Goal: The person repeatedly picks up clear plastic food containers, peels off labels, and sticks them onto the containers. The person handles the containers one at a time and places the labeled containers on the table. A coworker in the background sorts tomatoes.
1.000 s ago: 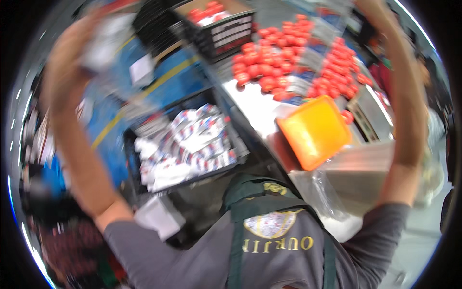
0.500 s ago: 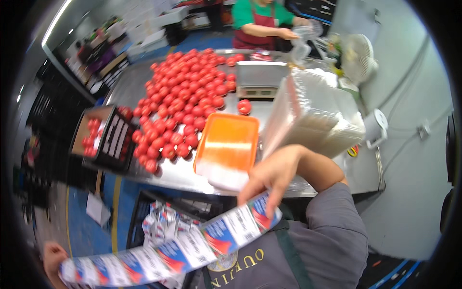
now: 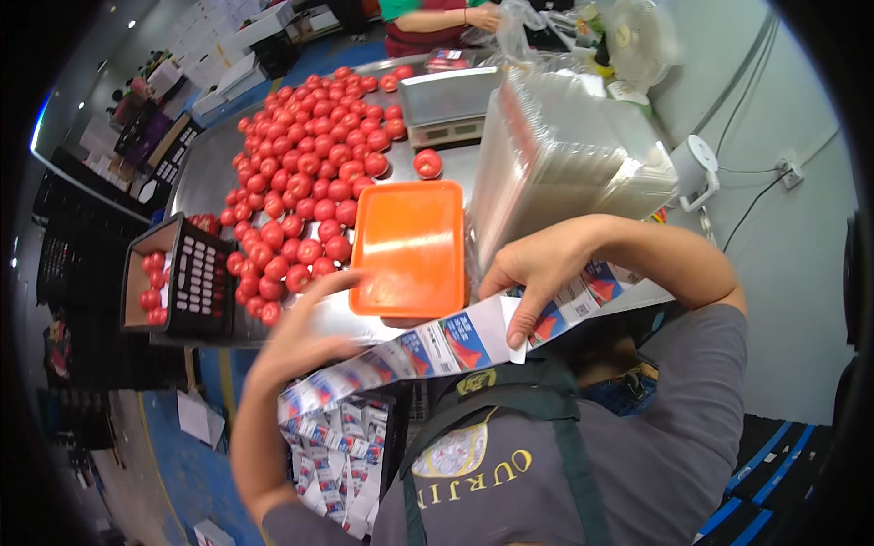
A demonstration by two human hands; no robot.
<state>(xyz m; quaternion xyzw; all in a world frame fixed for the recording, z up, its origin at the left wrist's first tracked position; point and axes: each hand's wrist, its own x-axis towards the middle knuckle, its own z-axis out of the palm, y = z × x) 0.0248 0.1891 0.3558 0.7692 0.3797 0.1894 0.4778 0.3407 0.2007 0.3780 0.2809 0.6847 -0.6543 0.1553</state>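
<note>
A long strip of blue, red and white printed labels [image 3: 421, 349] stretches across in front of my body. My right hand [image 3: 548, 262] pinches it between thumb and fingers, and more of the strip trails beneath that forearm. My left hand [image 3: 293, 344], blurred by motion, has its fingers and thumb spread beside the left stretch of the strip. Just beyond the strip, an orange tray [image 3: 410, 246] lies on the metal table [image 3: 202, 187]. A crate below my left hand holds many loose label strips [image 3: 341, 464].
Many tomatoes [image 3: 314, 164] cover the table's left side, with a black crate [image 3: 196, 278] of more beside them. A scale [image 3: 446, 100] stands behind the tray. Stacked clear plastic containers [image 3: 574, 146] rise at right. Another person's hand [image 3: 482, 16] handles plastic at the far side.
My left hand has come up from the lower left toward the tray, releasing the strip's far end. My right hand, still gripping the strip, has moved slightly right and up.
</note>
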